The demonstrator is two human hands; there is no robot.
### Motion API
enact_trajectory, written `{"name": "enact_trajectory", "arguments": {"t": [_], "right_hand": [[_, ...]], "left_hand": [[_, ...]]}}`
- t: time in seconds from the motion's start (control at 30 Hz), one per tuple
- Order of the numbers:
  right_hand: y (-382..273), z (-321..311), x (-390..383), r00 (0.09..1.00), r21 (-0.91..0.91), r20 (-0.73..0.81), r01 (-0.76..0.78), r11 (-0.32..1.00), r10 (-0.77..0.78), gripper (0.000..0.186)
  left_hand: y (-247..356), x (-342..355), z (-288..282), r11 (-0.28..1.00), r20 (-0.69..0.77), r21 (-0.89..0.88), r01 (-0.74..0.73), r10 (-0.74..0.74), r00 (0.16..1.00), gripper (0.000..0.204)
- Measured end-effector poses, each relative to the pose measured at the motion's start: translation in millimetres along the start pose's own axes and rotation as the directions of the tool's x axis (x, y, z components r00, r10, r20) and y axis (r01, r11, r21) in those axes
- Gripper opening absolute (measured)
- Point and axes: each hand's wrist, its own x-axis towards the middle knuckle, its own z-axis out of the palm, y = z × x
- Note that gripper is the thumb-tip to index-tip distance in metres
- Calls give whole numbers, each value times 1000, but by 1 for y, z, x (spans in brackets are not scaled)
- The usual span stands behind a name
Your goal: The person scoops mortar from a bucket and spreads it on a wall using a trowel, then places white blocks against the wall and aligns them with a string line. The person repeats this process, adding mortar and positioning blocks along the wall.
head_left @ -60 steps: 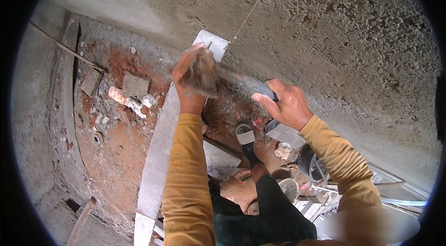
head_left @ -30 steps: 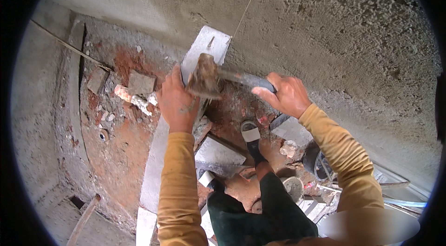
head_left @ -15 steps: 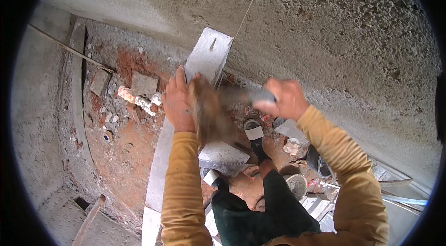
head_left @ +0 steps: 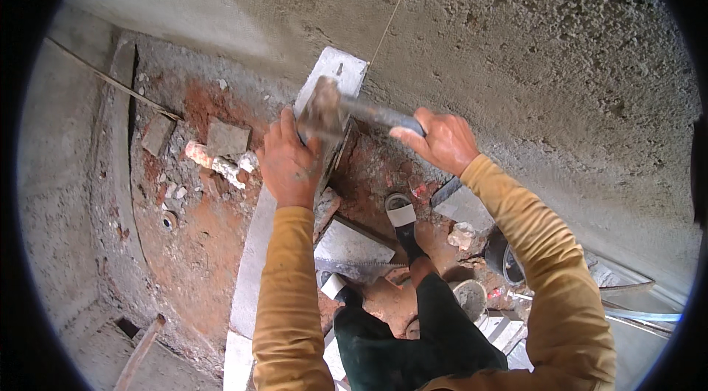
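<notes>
Head view: hammer over the near part of the white block, just beside the left hand; contact between head and block cannot be told. Right hand: grip closed round the far end of the handle, thumb along it. Left hand: grip loose, fingers extended over the block's left edge, wrapped round nothing visible. Handling, judged: hammer rigid and head-heavy, best held near the handle's end, clear of the head; dust could make it slip. Block probably stiff but brittle at its corners, so steady it by palm and fingers well back from the head. Appearance: hammer head brown, dirt-caked, motion-blurred; handle dark grey, scuffed. Block pale, matte, with a small dark mark near its end; string meets its corner.
</notes>
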Motion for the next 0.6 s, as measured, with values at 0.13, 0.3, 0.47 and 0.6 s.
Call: {"name": "enact_trajectory", "arguments": {"t": [0.13,0.3,0.47,0.6], "right_hand": [[-5,-4,3,899,240,-140,438,867,-415,52],[-9,-6,10,975,-71,136,-169,983,177,56],[-5,5,-3,965,146,-67,260,955,-252,54],[-1,9,1,973,13,121,-197,980,194,57]], "left_hand": [[1,2,1,992,-48,-97,74,-79,996,48],[3,4,-7,996,-2,-83,45,-45,999,47],[6,4,-7,987,7,-125,105,-105,994,48],[2,4,-3,996,-13,-42,75,-75,997,47]]}}
